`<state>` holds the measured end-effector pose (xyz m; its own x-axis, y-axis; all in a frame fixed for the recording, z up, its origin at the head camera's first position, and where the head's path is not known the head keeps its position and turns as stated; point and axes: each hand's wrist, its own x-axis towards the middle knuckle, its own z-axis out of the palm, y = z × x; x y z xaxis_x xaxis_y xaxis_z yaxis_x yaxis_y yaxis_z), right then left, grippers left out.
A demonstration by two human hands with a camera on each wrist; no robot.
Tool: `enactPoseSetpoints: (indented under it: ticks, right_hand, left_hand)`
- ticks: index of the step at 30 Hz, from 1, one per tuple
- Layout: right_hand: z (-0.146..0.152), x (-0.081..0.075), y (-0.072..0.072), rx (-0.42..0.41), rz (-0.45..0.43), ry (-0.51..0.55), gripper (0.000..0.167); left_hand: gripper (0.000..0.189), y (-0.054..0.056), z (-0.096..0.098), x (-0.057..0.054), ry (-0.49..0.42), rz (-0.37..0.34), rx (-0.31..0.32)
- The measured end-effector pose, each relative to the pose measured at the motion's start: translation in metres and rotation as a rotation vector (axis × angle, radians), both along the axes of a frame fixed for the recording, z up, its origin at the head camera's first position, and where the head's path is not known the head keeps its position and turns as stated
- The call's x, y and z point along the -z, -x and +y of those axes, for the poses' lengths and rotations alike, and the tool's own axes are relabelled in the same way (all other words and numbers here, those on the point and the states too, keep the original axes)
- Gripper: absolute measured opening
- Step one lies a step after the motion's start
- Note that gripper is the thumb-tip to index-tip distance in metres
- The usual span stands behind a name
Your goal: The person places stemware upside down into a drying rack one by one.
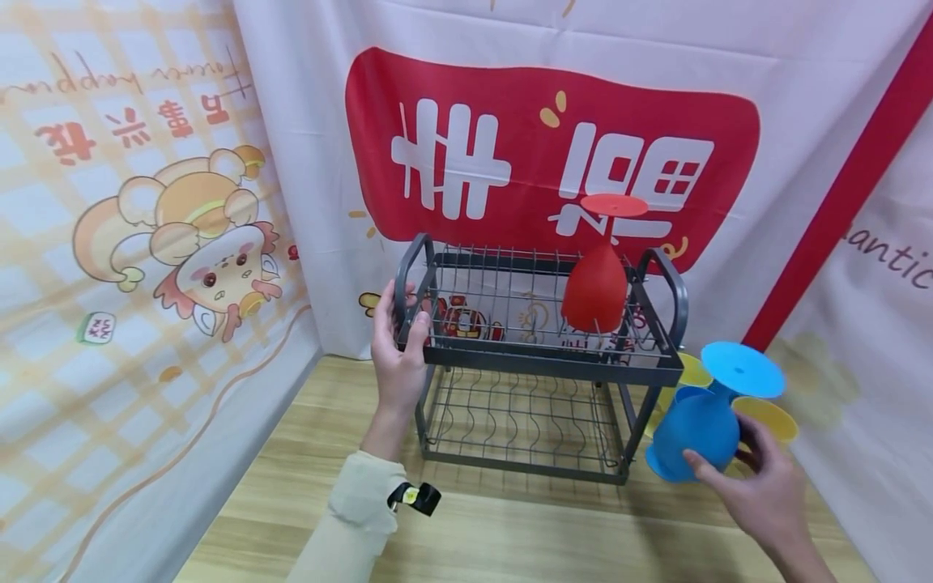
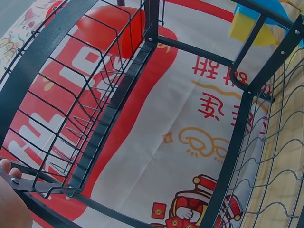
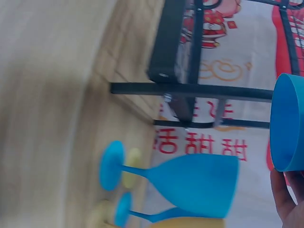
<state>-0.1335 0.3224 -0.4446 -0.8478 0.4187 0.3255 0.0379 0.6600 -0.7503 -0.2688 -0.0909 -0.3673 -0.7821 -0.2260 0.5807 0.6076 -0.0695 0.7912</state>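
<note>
My left hand [image 1: 401,356] grips the left side of a dark two-tier dish rack [image 1: 539,368] by its end handle. Only part of that hand shows at the lower left of the left wrist view. On the upper tier a red goblet [image 1: 599,287] stands upside down toward the right end. My right hand [image 1: 773,486] holds a blue goblet [image 1: 696,433] by its bowl, foot up and mouth down, right of the rack. In the right wrist view its open mouth shows above the fingers, and another blue goblet [image 3: 197,183] stands upright on the table.
Yellow goblets [image 1: 773,419] stand behind the held goblet, beside the rack's right end. A further blue goblet [image 3: 161,216] is partly hidden among them. The wood-grain table [image 1: 510,526] extends in front of the rack. Printed cloth [image 1: 313,162] hangs behind and at both sides.
</note>
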Motion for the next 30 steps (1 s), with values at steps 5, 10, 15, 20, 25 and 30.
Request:
enactPoseSetpoints:
  ticks: [5,10,15,20,25,30]
  right_hand:
    - [0.009,-0.024,0.001,-0.011,0.084,-0.02,0.083]
    - [0.017,-0.049,0.004,-0.033,0.162,-0.06,0.083]
    - [0.02,-0.074,0.007,-0.043,0.229,-0.094,0.081]
    - [0.018,-0.095,0.008,-0.025,0.237,-0.129,0.082]
    - [0.014,-0.113,0.009,-0.019,0.237,-0.155,0.083]
    - [0.009,-0.127,0.011,-0.037,0.27,-0.176,0.083]
  left_hand:
    - [0.06,0.0,0.002,-0.001,0.006,-0.003,0.002]
    - [0.06,0.001,0.002,-0.002,0.003,0.007,0.005]
    - [0.06,0.002,0.001,-0.002,0.0,0.02,0.009]
    - [0.06,0.003,0.001,-0.002,-0.012,0.025,0.019]
    - [0.06,0.002,0.001,0.0,-0.012,0.012,0.017]
    - [0.06,0.001,0.001,0.003,-0.019,0.003,0.025]
